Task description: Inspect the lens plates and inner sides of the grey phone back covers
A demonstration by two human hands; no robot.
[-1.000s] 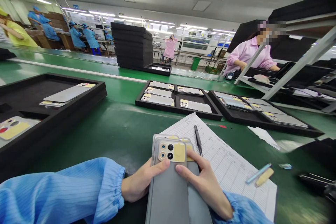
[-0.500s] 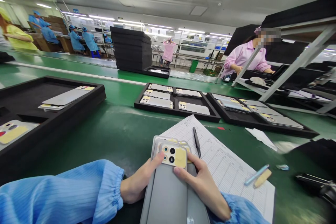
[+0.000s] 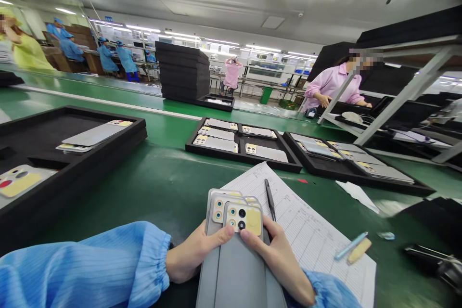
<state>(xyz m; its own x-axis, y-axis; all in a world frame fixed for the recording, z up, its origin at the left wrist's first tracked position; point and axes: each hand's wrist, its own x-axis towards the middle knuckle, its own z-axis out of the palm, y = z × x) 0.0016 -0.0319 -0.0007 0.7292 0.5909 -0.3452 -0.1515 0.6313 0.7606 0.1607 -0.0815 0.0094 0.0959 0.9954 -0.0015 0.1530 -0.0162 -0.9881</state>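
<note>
Between my two hands is a fanned stack of several grey phone back covers (image 3: 240, 269), their camera ends pointing away from me. The top cover shows round camera rings and a yellow film patch (image 3: 254, 221). My left hand (image 3: 202, 248) grips the stack from the left, its thumb on the top cover just below the camera rings. From the right my right hand (image 3: 277, 255) holds the same stack, thumb beside the other thumb and fingers round the edge. The fingers beneath the covers are hidden. Black tweezers (image 3: 269, 199) lie on a printed sheet (image 3: 306, 231) just beyond my right hand.
Black foam trays (image 3: 249, 158) with more covers stand ahead, and another tray (image 3: 133, 130) at left. A tall stack of black trays (image 3: 182, 72) is farther back. A light-blue pen (image 3: 350, 246) lies on the sheet. A person in pink (image 3: 334, 84) works at right.
The top cover has shifted right and slightly down, uncovering more camera rings on the cover beneath. My left thumb has slid to its lower edge. Both hands still hold the stack.
</note>
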